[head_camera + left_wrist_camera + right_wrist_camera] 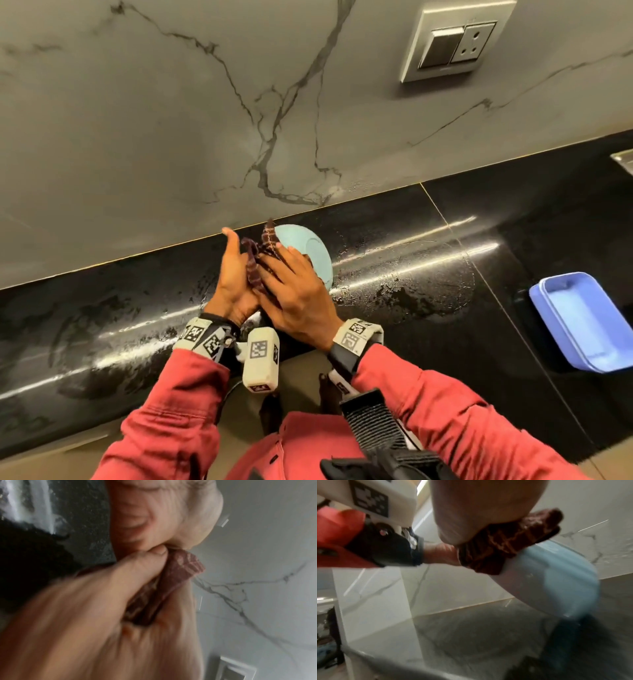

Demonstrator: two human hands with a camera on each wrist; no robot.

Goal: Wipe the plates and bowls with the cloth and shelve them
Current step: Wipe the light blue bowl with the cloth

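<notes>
Hands (274, 284) and cloth (260, 263) hide most of plate (315, 250) (wrist views blurred)

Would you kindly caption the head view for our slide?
Both hands, left and right, rub a maroon striped cloth over a pale blue plate.

1. I face a grey marble-veined wall (171, 120) carrying a switch-and-socket plate (457, 42).
2. Below me, a glossy black worktop (394, 246) glints with streaked light reflections.
</notes>
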